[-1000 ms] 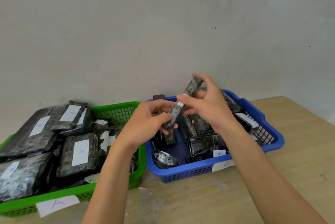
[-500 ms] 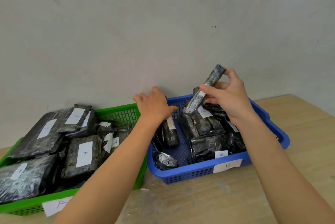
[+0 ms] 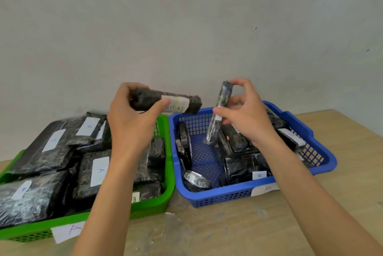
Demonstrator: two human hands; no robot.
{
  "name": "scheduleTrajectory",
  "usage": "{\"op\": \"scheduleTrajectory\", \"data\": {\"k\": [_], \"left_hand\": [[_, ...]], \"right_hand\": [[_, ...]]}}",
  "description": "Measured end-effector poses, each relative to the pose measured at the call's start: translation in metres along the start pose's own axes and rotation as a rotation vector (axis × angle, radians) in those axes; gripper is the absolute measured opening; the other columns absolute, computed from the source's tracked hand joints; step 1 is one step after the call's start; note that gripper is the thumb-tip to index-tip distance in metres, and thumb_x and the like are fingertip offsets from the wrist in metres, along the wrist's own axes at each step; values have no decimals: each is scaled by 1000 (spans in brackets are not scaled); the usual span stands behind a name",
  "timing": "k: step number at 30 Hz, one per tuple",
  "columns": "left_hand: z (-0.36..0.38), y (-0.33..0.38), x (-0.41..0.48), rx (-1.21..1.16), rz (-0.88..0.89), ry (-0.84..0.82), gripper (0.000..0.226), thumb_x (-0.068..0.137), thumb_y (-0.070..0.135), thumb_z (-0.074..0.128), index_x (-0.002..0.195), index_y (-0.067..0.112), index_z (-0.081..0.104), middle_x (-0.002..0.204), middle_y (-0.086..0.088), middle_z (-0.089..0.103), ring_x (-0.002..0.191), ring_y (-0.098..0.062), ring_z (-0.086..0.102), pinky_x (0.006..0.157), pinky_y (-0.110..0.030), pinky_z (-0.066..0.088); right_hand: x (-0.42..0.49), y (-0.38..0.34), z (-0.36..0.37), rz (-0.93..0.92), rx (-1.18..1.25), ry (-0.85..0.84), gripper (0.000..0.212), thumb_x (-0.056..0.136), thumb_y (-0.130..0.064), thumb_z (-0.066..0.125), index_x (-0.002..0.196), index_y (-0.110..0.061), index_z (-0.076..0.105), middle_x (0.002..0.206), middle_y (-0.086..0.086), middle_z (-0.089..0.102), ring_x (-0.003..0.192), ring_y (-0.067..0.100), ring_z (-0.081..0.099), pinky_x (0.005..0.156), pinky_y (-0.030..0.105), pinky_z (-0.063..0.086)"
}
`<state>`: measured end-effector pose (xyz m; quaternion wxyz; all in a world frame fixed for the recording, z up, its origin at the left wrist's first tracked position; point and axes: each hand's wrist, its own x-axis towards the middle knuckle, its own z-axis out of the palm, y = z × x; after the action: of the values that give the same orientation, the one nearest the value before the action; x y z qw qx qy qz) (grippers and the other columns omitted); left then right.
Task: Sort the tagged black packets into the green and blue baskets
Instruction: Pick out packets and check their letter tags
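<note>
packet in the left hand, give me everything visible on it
The packet in the left hand is a long, narrow bundle wrapped in wrinkled, shiny black plastic film, with a white paper tag around its middle; the handwriting on the tag is only partly legible. It lies roughly level in the air, above the gap between the green basket and blue basket. The left hand grips its left end, thumb underneath; its right end sticks out free, touching nothing.

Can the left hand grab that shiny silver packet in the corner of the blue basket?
Probably not right now: the left hand is already gripping a rolled black packet. The silver packet itself lies uncovered in the blue basket.
</note>
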<state>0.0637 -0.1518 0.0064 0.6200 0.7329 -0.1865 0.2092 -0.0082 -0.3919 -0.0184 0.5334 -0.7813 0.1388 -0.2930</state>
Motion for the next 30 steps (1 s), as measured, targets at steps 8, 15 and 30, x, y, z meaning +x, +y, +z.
{"op": "scheduleTrajectory", "data": {"k": [8,15,30], "left_hand": [[-20,-17,-6,-46,11,19,40,72,27,91,100,29,62,97,12,71,86,-6,67,83,-36,58],[-18,-22,-8,-87,79,-56,41,71,12,92,97,21,61,102,8,71,89,-3,65,82,-17,51],[-20,-18,-10,-28,306,-367,50,63,1,92,95,19,58,114,2,60,111,-13,61,93,-37,53]], "right_hand": [[23,-10,53,271,-661,-450,66,76,-13,89,129,-13,50,107,9,59,57,25,77,56,39,66],[-2,-1,85,-69,-1241,-479,19,83,-16,71,96,-15,57,111,13,65,93,34,65,68,37,46],[4,-30,48,374,567,-248,28,96,-33,74,110,-9,72,98,19,78,68,23,76,51,27,57]]}}
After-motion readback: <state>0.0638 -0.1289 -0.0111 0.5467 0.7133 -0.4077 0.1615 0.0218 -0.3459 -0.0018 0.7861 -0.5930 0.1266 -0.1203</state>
